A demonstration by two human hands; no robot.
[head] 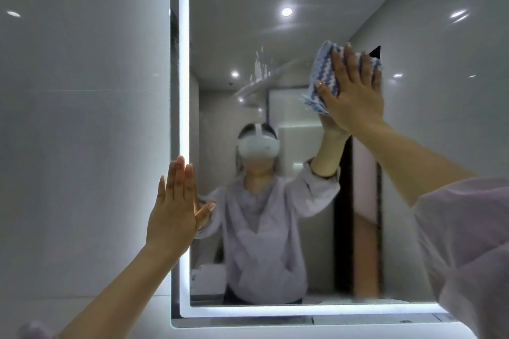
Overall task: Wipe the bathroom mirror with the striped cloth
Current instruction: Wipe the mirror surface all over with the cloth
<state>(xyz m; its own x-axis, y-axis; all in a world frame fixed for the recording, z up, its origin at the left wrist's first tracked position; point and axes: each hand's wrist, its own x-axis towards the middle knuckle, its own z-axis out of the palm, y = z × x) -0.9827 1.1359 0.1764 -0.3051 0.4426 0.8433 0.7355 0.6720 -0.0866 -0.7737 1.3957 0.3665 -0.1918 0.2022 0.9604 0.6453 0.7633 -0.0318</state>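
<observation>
The striped cloth (323, 77) likely handles soft and limp — press at its centre. The right hand (355, 91) grip is spread, pressing it flat against the mirror (234, 22); the left hand (176, 209) lies flat.

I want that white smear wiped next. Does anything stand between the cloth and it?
Nothing visible does. The right hand presses the striped cloth on the mirror; bare glass runs left to the smear. The left hand rests far lower.

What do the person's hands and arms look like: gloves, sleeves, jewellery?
The left hand and right hand are bare: no gloves, rings or watch visible. Nails longish, pale. Loose lilac sleeves are pushed up: the right sleeve bunches near the elbow, the left sleeve barely shows.
</observation>
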